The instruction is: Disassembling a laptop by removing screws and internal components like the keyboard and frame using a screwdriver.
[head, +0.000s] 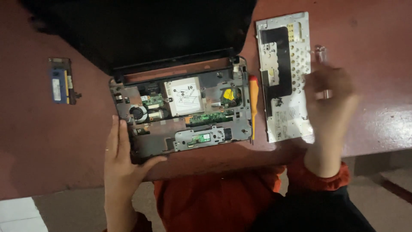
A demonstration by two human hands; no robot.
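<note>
Bracing the opened laptop base (189,114) at its front-left corner, the left hand (122,159) clamps thumb and fingers on the rigid frame edge. Exposed boards look fragile. The blurred right hand (330,101) hovers over the upturned keyboard (283,73); I cannot tell its finger state.

Orange-handled screwdriver (253,101) lies between grey-and-green opened laptop (184,111) and white keyboard plate (285,77) (black patch), on a maroon table (51,141).
</note>
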